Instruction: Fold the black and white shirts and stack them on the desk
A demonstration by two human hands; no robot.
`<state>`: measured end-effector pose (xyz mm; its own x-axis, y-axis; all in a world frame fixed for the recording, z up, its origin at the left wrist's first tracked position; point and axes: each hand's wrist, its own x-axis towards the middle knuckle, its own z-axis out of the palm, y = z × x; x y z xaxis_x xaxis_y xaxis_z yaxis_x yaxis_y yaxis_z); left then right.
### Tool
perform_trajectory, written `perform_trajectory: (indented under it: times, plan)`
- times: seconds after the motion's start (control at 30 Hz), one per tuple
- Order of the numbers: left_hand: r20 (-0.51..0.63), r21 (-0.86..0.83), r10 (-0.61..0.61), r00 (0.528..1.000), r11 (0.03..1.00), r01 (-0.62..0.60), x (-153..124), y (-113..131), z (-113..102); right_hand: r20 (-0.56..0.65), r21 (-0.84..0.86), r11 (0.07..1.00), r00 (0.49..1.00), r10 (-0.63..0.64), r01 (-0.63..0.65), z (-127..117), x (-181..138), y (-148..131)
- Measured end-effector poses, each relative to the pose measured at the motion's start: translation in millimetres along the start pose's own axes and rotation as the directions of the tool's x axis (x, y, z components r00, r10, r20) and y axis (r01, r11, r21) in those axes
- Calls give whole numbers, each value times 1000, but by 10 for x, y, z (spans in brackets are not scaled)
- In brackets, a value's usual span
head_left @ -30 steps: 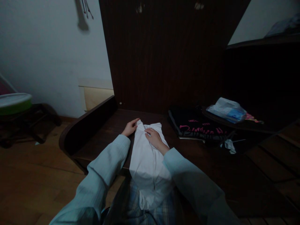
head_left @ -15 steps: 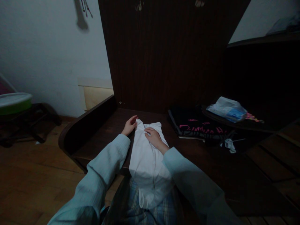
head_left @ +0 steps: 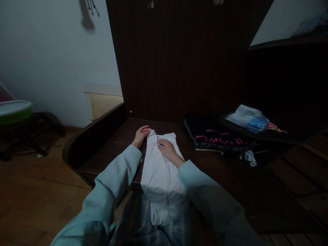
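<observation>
1. The white shirt (head_left: 159, 171) lies lengthwise on the dark wooden bench (head_left: 115, 150), folded into a narrow strip. Its far end is flat on the wood, and its near end hangs over the bench's front edge onto the person's lap.
2. Left of the shirt is a stretch of bare wood, closed off by a raised side rail (head_left: 94, 133). Beyond the shirt a tall dark back panel (head_left: 179, 68) stands close to its far end.
3. Right of the shirt, a little apart from it, lies a folded black garment (head_left: 212, 138) with pink lettering. A plastic bag (head_left: 247, 118) sits further right.
4. The left hand (head_left: 140, 135) lies at the shirt's far left corner, fingers close together and touching the edge. I cannot tell whether they grip the cloth.
5. The right hand (head_left: 167, 150) rests palm down on the shirt near its far end, fingers stretched flat and holding nothing.
6. Both forearms, in pale sleeves, reach forward on either side of the shirt.
</observation>
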<state>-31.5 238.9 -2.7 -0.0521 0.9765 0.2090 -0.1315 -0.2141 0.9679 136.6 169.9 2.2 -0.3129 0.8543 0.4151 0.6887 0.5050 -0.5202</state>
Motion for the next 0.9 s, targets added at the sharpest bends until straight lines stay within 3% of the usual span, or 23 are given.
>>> perform_trajectory:
  times: [0.27, 0.37, 0.47, 0.53, 0.6, 0.73, 0.83, 0.9]
  plan:
    - [-97, 97, 45, 994, 995, -35, 18, 14, -18, -13, 26, 999, 1000, 26, -25, 2, 1, -3]
    - [-178, 240, 39, 983, 971, 5, 28, -3, -13, -24, 10, 1000, 999, 27, -27, -8, -11, -13]
    - [-226, 481, 201, 953, 874, -70, -34, 44, -6, -122, -40, 998, 992, 44, -49, -43, -35, -34]
    - [-157, 631, 335, 929, 757, -167, -124, 125, 17, -199, -90, 990, 976, 91, -110, -78, -52, -48]
    - [-15, 730, 371, 928, 639, -244, -239, 227, 62, -236, -137, 971, 958, 161, -197, -116, -62, -63]
    - [237, 834, 195, 952, 462, -302, -455, 390, 176, -199, -242, 906, 932, 304, -347, -169, -61, -105]
    - [311, 891, 3, 950, 346, -293, -539, 429, 225, -122, -324, 859, 918, 378, -397, -186, -52, -140]
    - [353, 900, -56, 934, 291, -323, -557, 432, 236, -73, -371, 841, 915, 397, -395, -199, -42, -155]
